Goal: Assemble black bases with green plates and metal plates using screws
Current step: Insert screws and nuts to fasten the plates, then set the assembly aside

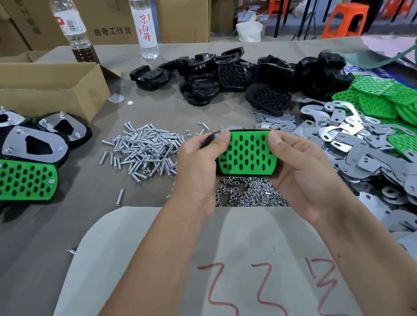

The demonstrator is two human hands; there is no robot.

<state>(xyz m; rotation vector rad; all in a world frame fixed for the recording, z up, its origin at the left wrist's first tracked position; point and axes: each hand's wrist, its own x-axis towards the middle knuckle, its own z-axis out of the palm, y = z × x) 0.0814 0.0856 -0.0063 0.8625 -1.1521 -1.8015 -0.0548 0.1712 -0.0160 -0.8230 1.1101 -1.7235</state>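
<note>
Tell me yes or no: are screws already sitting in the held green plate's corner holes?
No; the green plate shows no screw heads.

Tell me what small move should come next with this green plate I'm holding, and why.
Probably press the green plate fully into its black base, then reach for a screw. Both hands, left and right, grip the pair, and no screws show in it yet.
</note>
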